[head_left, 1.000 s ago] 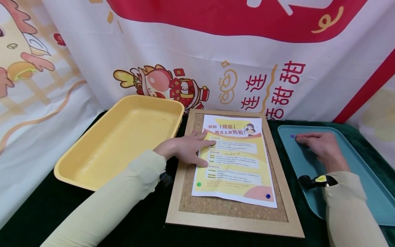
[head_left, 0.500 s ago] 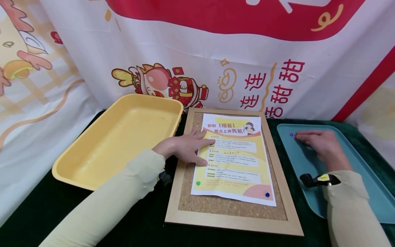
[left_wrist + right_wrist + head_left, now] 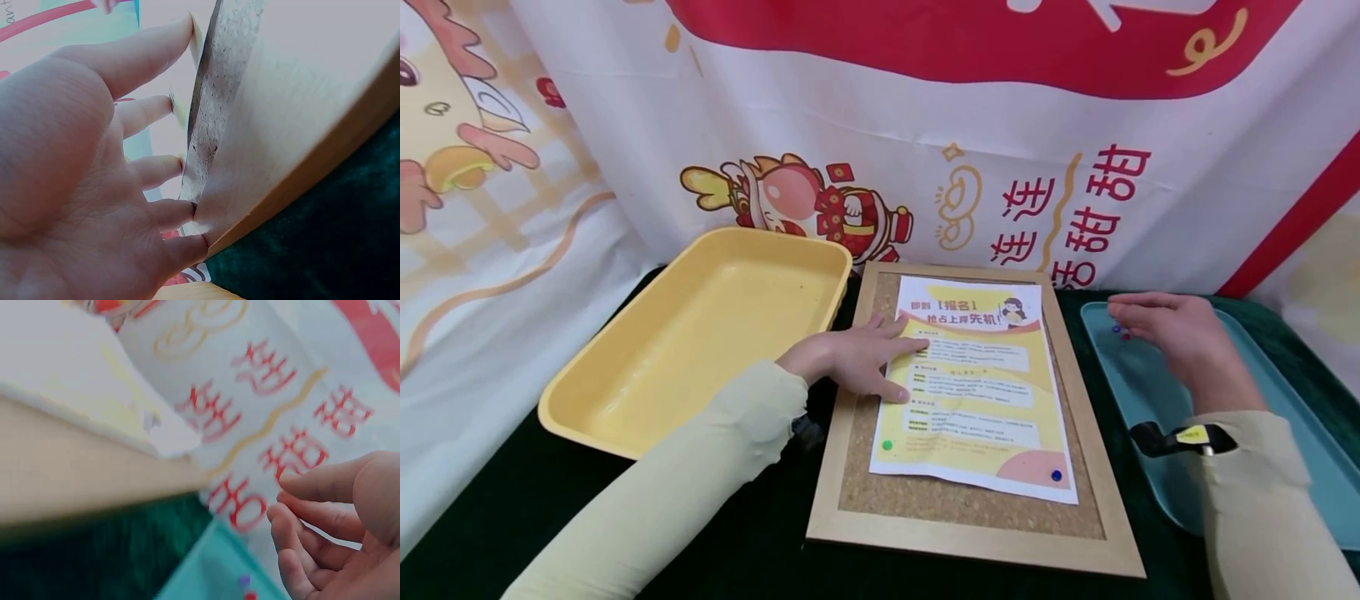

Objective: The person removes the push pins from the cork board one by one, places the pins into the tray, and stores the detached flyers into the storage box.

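Observation:
My left hand (image 3: 868, 364) lies on the left side of a printed yellow-and-white sheet (image 3: 973, 379), fingers spread and straight. That sheet rests on a wood-framed cork board (image 3: 970, 508). A green push pin (image 3: 887, 445) sits at its lower left corner and a blue push pin (image 3: 1056, 476) at its lower right. Above the far left corner of a blue-green tray (image 3: 1165, 467) is my right hand (image 3: 1176, 342), thumb and index tips close together; whether something tiny is between them cannot be seen. Below it a purple-blue pin (image 3: 244, 581) and a red pin (image 3: 250, 595) lie on the tray.
A deep yellow basin (image 3: 700, 350) stands left of the board, near my left forearm. Dark green cloth (image 3: 722, 533) covers the table. Behind everything hangs a printed white-and-red fabric backdrop (image 3: 820, 100).
My right hand has risen slightly from the tray surface towards its far edge, uncovering the red pin beside the purple-blue one. The left hand keeps its place on the sheet.

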### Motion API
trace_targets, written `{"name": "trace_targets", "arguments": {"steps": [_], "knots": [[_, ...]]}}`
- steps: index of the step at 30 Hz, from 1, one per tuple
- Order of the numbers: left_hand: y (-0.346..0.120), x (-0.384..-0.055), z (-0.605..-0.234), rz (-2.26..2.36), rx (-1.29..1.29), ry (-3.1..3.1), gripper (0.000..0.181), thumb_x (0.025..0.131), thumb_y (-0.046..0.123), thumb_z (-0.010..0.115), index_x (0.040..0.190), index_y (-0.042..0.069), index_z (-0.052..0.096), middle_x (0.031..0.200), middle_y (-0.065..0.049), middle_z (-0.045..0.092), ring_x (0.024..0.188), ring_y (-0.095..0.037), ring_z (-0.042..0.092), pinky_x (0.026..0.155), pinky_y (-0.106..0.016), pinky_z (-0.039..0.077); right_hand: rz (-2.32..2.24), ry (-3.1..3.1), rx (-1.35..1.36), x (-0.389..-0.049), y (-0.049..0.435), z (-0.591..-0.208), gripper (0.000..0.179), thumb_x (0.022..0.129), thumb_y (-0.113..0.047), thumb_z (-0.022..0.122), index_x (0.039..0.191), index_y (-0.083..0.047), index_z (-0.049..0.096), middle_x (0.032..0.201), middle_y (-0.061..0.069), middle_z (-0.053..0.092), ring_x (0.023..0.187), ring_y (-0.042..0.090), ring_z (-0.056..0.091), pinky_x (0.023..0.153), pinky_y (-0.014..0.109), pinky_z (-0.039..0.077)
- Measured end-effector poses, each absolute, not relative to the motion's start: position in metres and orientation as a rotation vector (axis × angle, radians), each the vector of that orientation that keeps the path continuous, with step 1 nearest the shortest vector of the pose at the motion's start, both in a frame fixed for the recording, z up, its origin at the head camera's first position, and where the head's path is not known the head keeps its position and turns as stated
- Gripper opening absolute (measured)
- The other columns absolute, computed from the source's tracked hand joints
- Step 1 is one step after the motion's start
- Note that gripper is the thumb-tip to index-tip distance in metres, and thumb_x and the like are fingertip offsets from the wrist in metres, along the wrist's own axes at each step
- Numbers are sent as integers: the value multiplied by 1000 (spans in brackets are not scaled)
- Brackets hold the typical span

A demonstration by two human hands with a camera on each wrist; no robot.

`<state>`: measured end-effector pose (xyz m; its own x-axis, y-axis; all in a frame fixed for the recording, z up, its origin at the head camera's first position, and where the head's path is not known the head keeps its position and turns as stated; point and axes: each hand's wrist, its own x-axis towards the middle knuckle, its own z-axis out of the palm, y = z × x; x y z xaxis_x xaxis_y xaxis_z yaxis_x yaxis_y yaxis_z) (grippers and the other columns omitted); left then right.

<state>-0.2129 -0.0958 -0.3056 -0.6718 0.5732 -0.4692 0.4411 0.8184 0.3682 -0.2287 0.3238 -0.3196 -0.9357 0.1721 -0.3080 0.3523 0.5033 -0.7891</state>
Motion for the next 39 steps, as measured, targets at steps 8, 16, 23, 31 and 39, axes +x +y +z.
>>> {"name": "trace_targets", "arguments": {"steps": [8,16,23,31,39], "knots": [[-95,-213,-304,289,763,2414,84,102,49,66,171,33,21,180,-7,-10,166,-39,-14,134,-60,4,-1504,2567,312,-216,282,-289,71,100,-59,64,158,-19,53,170,13,37,152,30,33,122,59,40],[-96,-213,-305,298,763,2415,84,102,49,67,171,32,21,180,-7,-10,166,-40,-14,134,-60,4,-1567,2573,112,-207,246,-276,56,102,-49,68,149,-18,63,155,2,52,141,19,42,119,51,42],[-95,-214,-305,293,771,2417,84,102,49,67,171,32,22,180,-7,-9,166,-40,-13,134,-60,4,-1573,2571,-5,-197,223,-267,48,103,-42,69,144,-17,67,144,1,60,137,18,45,117,50,40],[-94,-215,-306,292,775,2415,84,102,50,66,171,33,21,180,-7,-10,166,-40,-13,134,-60,5,-1579,2573,-124,-185,204,-261,42,101,-38,73,135,-13,73,132,2,69,121,18,60,104,36,50],[-95,-214,-306,290,758,2416,84,102,50,66,171,34,21,180,-6,-10,166,-39,-13,134,-60,5,-1584,2511,-240,-177,185,-262,36,99,-30,77,130,-11,75,129,4,72,110,19,68,100,32,50]]}}
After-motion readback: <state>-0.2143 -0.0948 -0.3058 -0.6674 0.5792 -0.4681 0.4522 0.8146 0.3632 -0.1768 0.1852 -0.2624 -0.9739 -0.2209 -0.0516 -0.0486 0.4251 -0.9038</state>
